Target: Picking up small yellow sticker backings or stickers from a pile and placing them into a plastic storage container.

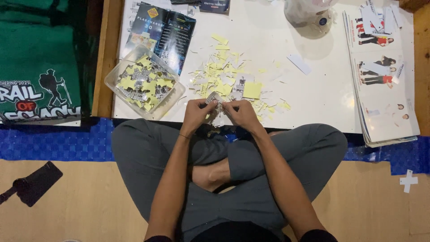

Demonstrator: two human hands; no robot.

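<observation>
Left hand: the left hand pinches one end of a small grey-and-white printed paper sticker piece between thumb and fingertips, the other fingers curled under.
Right hand: the right hand closes on the same piece from the other side, thumb and forefinger meeting it just past the left fingertips; both grips are tight, nothing released.
Held piece: it sits between the two sets of fingertips, at the near edge of the low white table top, above the crossed legs in grey trousers.
How it should handle: very light, thin and floppy, likely to bend or tear if pulled hard; any sticky side may cling to skin. A grip at the corners or edges with the fingertips looks best, with little force.
Beyond the fingers: a loose heap of pale yellow and white paper scraps, with a larger square yellow backing sheet just beyond the right fingertips.
Left of the fingers: a clear rectangular plastic tub filled with yellow and grey printed pieces, resting partly on a dark glossy leaflet.
Far right of the fingers: a stack of white printed catalogue sheets.
Floor: a blue patterned mat under the table's near edge.
</observation>
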